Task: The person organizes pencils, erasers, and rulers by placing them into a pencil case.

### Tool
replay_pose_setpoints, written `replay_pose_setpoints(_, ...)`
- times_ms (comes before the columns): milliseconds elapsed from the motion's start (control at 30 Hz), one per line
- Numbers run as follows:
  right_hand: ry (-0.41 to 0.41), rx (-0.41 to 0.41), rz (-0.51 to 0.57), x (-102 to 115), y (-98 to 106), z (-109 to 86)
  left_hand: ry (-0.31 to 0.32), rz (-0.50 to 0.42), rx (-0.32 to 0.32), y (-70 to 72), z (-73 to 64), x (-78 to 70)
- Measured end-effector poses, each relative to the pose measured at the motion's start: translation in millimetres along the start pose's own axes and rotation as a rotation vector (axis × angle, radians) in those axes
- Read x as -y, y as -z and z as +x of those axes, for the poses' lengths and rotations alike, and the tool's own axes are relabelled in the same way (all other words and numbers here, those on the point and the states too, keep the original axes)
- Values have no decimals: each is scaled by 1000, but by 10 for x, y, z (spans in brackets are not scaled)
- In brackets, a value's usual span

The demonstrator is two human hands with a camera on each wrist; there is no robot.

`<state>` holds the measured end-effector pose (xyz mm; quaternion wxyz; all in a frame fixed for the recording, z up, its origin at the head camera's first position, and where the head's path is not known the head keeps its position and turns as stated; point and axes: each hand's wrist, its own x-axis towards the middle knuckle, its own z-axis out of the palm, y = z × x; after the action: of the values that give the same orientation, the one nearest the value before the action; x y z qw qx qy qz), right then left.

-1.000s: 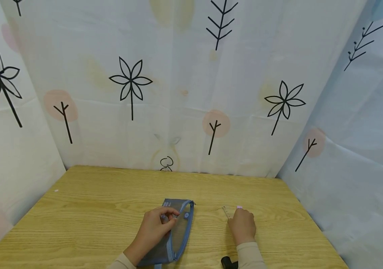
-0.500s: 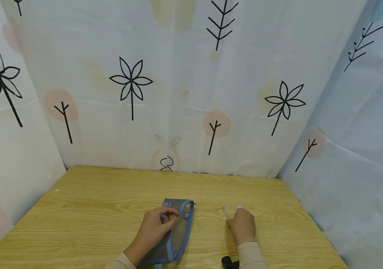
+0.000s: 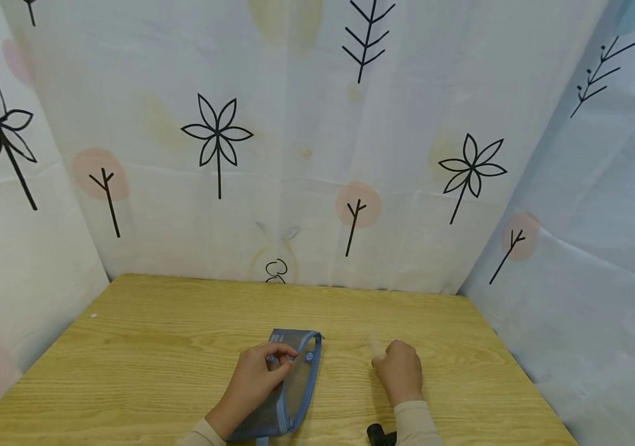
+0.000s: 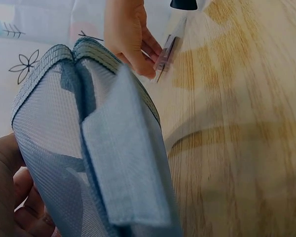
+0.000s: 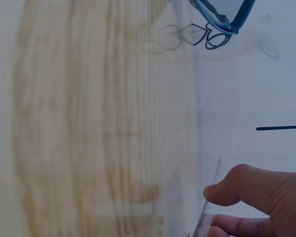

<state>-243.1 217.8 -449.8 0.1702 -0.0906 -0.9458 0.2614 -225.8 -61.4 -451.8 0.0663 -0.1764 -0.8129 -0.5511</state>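
Pinching the mesh pouch (image 3: 289, 387) mouth open with the left hand (image 3: 256, 376), right hand (image 3: 401, 371) gripping a clear ruler (image 4: 166, 51) at the tabletop (image 3: 155, 353), risking snagging the rim if angled poorly.

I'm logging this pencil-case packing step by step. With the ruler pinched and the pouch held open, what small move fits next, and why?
Probably carry the ruler leftward toward the pouch's mouth. The right hand pinches the clear ruler just off the wooden table, apart from the mesh pouch. The left hand holds the pouch's top edge lifted, so its opening gapes toward the ruler.
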Motion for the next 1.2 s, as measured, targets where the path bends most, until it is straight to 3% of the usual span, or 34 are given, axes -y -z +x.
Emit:
replay_pose_setpoints(200,-7,67,51,35,17,4,1,-4,2,-2,6,7)
replay_pose_setpoints(433,-77,192,200,94,52,9,7,-8,-6,4,1,-5)
replay_pose_setpoints(600,-109,261,239,135,73,10,-11,0,-22,13,-2,-21)
replay_pose_setpoints(1067,-76,408,440,256,63,-51,-15,20,-39,15,3,-28)
replay_pose_setpoints(1200,-65,447,452,293,39,-65,-19,30,-41,17,6,-32)
